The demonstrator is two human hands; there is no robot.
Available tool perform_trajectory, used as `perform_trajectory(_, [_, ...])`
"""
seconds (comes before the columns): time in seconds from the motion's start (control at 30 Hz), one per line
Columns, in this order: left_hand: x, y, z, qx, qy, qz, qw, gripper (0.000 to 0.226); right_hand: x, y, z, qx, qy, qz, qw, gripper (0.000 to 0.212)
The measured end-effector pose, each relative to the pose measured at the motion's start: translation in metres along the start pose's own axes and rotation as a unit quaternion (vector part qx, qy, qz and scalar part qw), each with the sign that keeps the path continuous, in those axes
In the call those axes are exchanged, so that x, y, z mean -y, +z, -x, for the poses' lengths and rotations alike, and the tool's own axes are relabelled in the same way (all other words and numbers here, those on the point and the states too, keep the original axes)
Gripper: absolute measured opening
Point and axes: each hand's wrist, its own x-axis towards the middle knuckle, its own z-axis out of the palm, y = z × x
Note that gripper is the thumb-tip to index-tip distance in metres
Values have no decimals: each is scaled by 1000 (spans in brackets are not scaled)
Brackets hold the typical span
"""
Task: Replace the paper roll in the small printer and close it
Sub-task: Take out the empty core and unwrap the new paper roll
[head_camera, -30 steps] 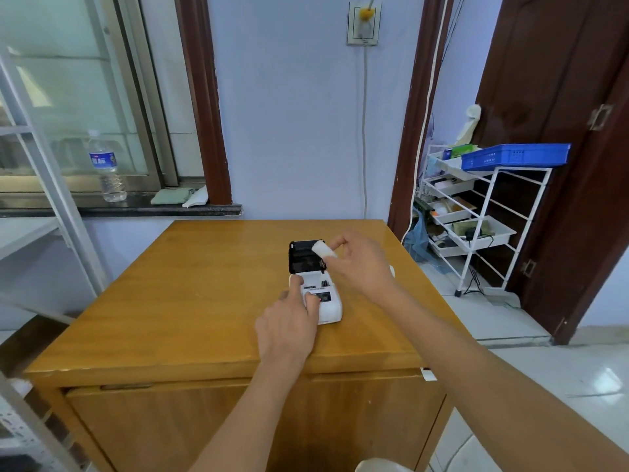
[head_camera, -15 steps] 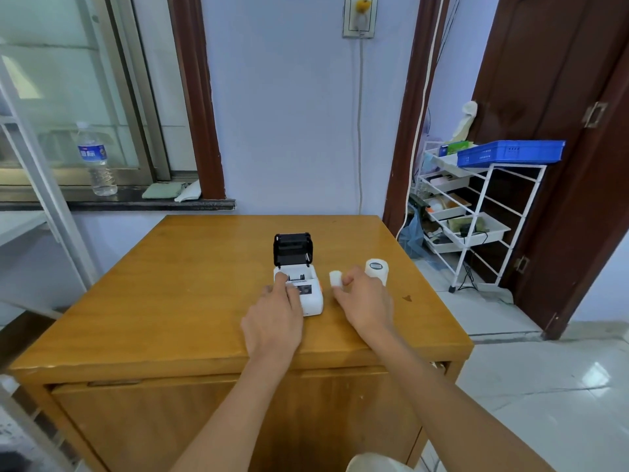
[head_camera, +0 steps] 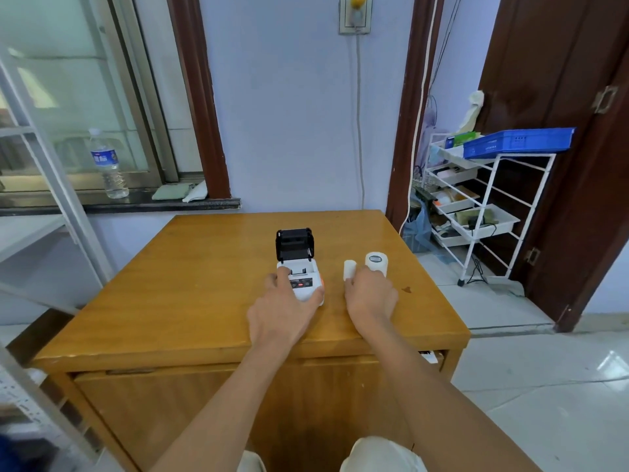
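Little moved since half a second back: right hand [head_camera: 369, 296] stayed by the two rolls, left hand [head_camera: 284, 310] stayed on the printer; a second ago the right hand was up at the lid with the small roll.

Room had a pale lilac wall, dark brown door frames and glossy white floor tiles. Wooden cabinet table [head_camera: 170, 301] was smooth, varnished and honey-coloured, its near edge worn. White wire rack [head_camera: 490, 206] stood off the table's right side, with a blue plastic tray [head_camera: 517, 143] on top. Clear water bottle [head_camera: 109, 165] sat on the dark window sill, left.

Small printer [head_camera: 301, 281], a white rounded box with its black lid hinged upright, sat near the table's centre. Left hand gripped its body, forefinger on the top left edge, thumb along the right side. Paper bay looked empty, though detail was too small to be sure.

New paper roll [head_camera: 376, 262], a white cylinder, stood just right of the printer. Small roll [head_camera: 349, 269], narrower, stood beside it. Right hand's fingertips touched both; whether it gripped either one, cannot tell, since the knuckles hid the fingers.
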Motion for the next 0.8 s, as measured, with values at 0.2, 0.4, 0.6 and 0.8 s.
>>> perform_trajectory(0.2, [1, 2, 0, -8, 7, -1, 1000, 83, 3, -1, 1, 12, -15, 12, 1000, 31])
perform_trajectory(0.4, [4, 5, -2, -14, 13, 3, 1000, 85, -28, -7, -9, 80, -31, -215, 973, 49])
perform_trajectory(0.6, [5, 8, -5, -18, 17, -6, 1000, 83, -43, -26, -28, 156, -8, -140, 978, 64])
perform_trajectory(0.8, [4, 9, -5, -21, 17, -13, 1000, 84, -52, -20, -22, 1, 34, -62, 998, 63])
